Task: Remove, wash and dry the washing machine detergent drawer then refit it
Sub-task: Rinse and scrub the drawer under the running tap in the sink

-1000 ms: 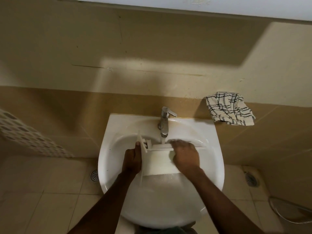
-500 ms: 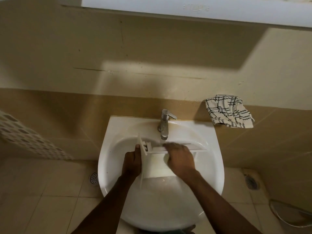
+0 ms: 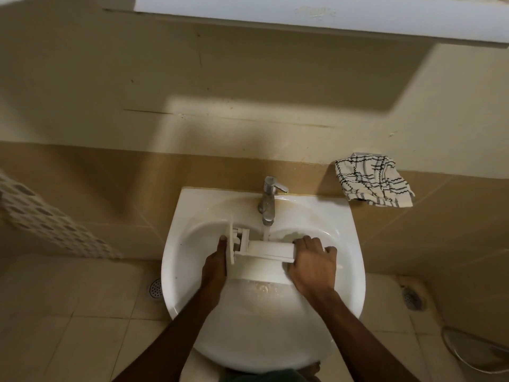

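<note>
Detergent drawer (image 3: 264, 250), white moulded plastic, lies in white ceramic basin (image 3: 187, 208) under running chrome tap (image 3: 268, 199), long axis left to right; left hand (image 3: 216, 267) clasps its front panel at left end, right hand (image 3: 312, 267) curls fingers over right end.

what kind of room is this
Probably a bathroom or washroom: a white ceramic wall basin with a chrome mixer tap running, and a beige tiled floor with a round metal drain.

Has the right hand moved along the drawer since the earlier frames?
Yes. The right hand has slid rightward along the white plastic detergent drawer, from below the chrome metal tap to well right of it.
</note>
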